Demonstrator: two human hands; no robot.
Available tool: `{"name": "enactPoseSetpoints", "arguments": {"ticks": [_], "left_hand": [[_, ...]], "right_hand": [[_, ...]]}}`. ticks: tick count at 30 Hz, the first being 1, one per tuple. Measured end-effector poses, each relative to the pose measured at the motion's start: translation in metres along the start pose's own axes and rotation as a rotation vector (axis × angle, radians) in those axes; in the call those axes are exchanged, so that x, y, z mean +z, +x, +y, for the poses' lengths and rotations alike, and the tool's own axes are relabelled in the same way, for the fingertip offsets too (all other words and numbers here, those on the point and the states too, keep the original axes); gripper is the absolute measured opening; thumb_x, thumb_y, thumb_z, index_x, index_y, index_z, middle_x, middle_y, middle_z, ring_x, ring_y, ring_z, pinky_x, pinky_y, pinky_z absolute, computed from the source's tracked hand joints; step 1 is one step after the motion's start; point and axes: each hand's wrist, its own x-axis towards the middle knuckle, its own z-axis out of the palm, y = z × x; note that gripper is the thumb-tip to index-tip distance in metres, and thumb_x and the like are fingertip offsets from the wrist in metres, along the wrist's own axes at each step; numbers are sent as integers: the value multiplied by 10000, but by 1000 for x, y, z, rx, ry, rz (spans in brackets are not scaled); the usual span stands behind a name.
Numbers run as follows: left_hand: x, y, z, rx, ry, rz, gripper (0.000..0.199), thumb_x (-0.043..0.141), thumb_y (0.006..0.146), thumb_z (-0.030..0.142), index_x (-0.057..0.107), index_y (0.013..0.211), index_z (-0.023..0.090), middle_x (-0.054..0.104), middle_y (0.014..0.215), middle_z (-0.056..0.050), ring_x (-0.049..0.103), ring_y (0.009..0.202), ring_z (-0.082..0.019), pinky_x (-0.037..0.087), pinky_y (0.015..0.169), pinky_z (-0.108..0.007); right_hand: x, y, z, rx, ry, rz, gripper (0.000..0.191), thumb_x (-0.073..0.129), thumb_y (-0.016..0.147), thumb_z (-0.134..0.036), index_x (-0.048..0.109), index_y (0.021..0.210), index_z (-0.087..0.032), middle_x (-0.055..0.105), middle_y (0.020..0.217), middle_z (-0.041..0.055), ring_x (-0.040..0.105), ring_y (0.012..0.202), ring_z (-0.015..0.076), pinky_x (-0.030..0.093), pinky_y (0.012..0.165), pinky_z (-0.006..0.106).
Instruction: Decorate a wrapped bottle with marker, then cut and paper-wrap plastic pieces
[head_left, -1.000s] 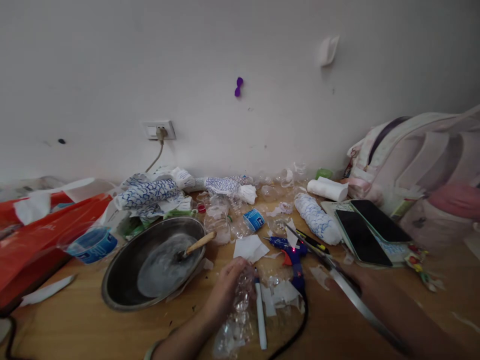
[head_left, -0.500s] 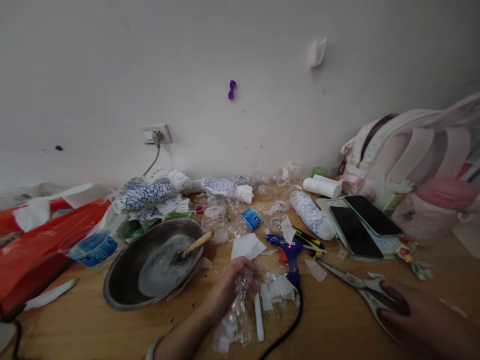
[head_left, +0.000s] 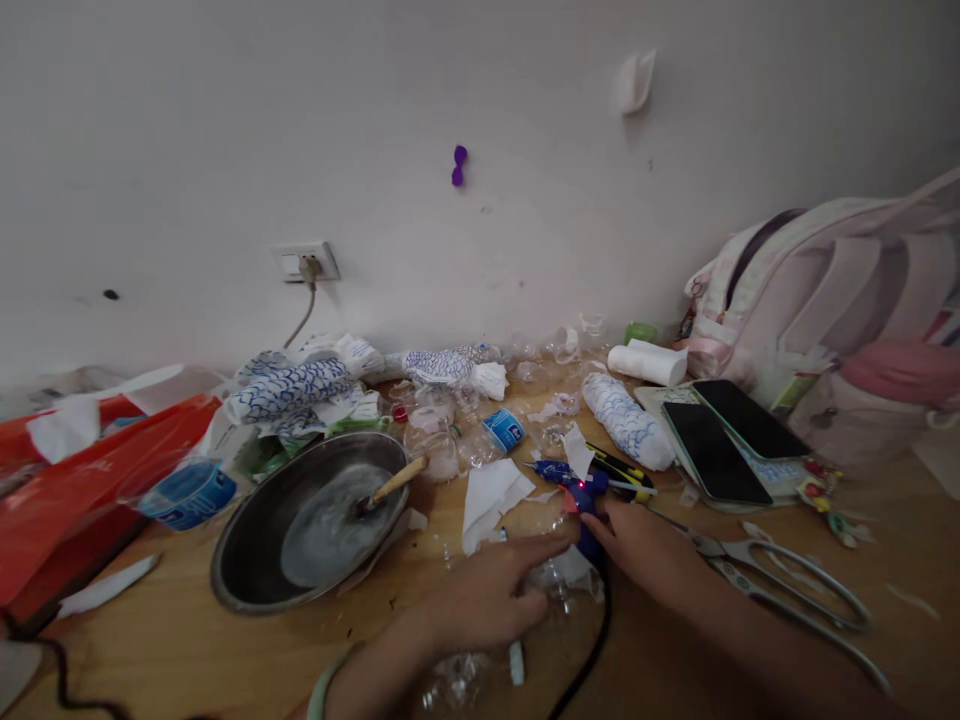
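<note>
The right grip is no longer holding the scissors, which are now lying on the desk just beside the right arm; it is reaching to the handle of the blue glue gun instead (exact contact is hard to tell). The left grip, having released the crumpled clear plastic, is pointing its index finger toward that handle and covering most of the white marker.
</note>
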Motion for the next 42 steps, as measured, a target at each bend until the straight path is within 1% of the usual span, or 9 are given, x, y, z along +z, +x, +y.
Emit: {"name": "enactPoseSetpoints", "arguments": {"ticks": [10,18,24,29,32,35,38,40,42], "left_hand": [[7,2,4,-149,111,-2,512,493,802,285,605,1295,202,625,1339,-114,584,1213,-335,448,1019,-462],[-1,7,-2,-203,-83,-12,477,444,821,278,640,1240,163,629,1334,-113,566,1230,-284,401,1066,-426],[-14,22,-15,-247,-223,344,422,397,882,444,678,1009,156,722,1058,-109,654,980,-262,499,910,-410],[-18,33,-13,-193,-135,498,386,491,859,452,604,1100,172,616,1275,-155,525,1216,-298,354,1077,-469],[-9,33,4,-43,-73,548,389,515,868,460,582,1138,187,554,1365,-159,447,1304,-300,287,1119,-494],[3,31,23,58,-361,378,482,543,859,475,479,1251,202,632,1221,-133,624,1030,-232,488,908,-394],[9,23,32,-74,-589,271,521,533,835,526,429,1229,200,640,819,-12,509,463,-101,409,454,-246],[8,13,31,-158,-547,290,388,487,855,521,518,1038,180,500,571,58,419,414,-92,341,433,-231],[9,2,26,-199,-498,413,283,542,820,450,554,912,182,520,619,31,490,545,-120,400,526,-245]], "right_hand": [[-13,16,-3,196,142,-129,307,514,830,-360,691,758,-119,724,799,150,679,746,256,406,600,282],[-35,6,17,158,323,141,210,530,778,-387,599,754,-190,672,715,60,622,698,222,393,616,277],[-37,12,20,151,543,283,386,454,754,-582,530,674,-211,598,638,44,563,612,198,404,580,294],[-26,16,0,152,989,190,465,476,728,-684,484,735,-220,579,643,12,533,482,159,404,421,258],[-17,11,-16,91,1001,208,436,456,793,-645,533,813,-216,651,752,45,636,630,201,511,543,295],[-13,-1,-29,-32,900,244,448,416,880,-567,617,1041,-201,707,989,101,676,929,246,545,832,367],[-15,-14,-35,-289,807,197,463,359,962,-475,610,1234,-198,683,1149,119,641,1079,239,507,958,383],[-15,-18,-38,-476,739,160,426,377,983,-409,609,1278,-207,650,1237,109,596,1170,223,466,1026,372],[-11,-19,-41,-560,723,147,396,430,974,-379,619,1279,-211,642,1264,99,591,1185,218,458,1041,367]]}}
